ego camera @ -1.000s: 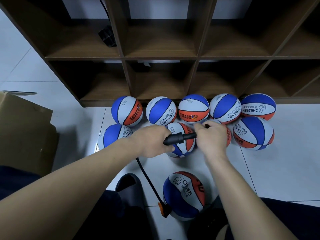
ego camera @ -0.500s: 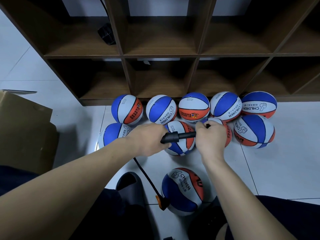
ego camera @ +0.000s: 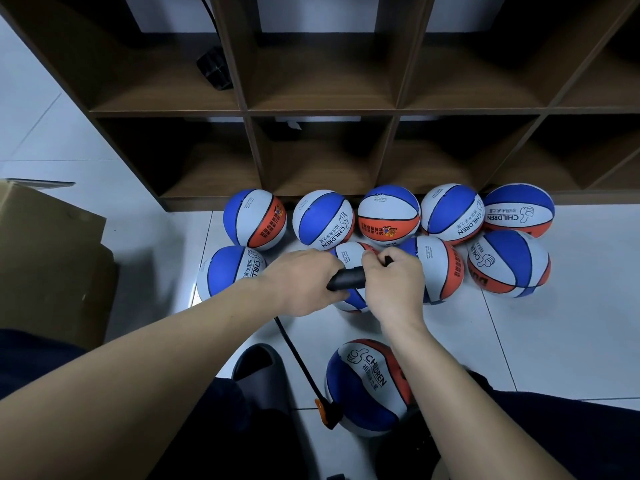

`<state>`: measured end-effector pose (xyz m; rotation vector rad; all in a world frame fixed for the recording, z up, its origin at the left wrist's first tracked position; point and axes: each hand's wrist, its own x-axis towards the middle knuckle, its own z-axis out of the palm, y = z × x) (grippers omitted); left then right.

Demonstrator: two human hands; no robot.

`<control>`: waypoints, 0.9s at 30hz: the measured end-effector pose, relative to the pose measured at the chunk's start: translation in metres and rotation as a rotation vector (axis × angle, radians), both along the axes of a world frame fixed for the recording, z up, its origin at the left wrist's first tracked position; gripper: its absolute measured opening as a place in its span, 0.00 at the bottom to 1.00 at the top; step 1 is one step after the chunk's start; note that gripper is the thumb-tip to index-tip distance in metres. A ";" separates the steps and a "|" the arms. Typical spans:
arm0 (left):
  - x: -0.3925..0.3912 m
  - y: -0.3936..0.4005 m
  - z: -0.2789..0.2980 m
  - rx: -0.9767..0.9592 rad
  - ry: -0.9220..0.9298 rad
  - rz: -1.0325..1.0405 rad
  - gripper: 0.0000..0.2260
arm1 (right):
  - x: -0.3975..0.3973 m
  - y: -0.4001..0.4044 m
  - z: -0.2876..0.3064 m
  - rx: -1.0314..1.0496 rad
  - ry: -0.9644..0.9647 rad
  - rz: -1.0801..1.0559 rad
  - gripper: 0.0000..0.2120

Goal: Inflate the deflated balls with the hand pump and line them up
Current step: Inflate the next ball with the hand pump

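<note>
My left hand (ego camera: pixel 303 284) grips the barrel of the black hand pump (ego camera: pixel 346 282), held level above the floor. My right hand (ego camera: pixel 393 289) grips the pump's handle end, close against the left hand. A thin black hose (ego camera: pixel 294 355) runs down from the pump to an orange-and-black nozzle at the side of a blue, white and orange ball (ego camera: pixel 367 388) between my legs. Several matching balls lie in two rows by the shelf, among them the back-left ball (ego camera: pixel 254 220) and the far-right ball (ego camera: pixel 509 263). The ball under my hands (ego camera: pixel 349 258) is mostly hidden.
A dark wooden cubby shelf (ego camera: pixel 325 112) stands right behind the balls, with a small black object (ego camera: pixel 214 69) in one upper cubby. A cardboard box (ego camera: pixel 48 258) sits at the left. My dark slipper (ego camera: pixel 259 365) rests on the white tiled floor near the hose.
My right hand has slid left along the pump toward my left hand, pushing the handle in; less of the black barrel shows between them.
</note>
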<state>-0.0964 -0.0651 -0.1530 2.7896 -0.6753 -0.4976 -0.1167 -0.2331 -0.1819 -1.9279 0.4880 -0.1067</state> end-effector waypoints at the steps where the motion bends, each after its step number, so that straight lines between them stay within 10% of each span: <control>1: 0.000 0.001 0.000 -0.006 0.005 0.002 0.13 | 0.000 -0.001 0.001 -0.002 0.003 0.007 0.20; 27: -0.003 0.000 0.003 0.053 -0.016 -0.005 0.12 | -0.009 -0.003 0.005 -0.032 -0.030 -0.051 0.21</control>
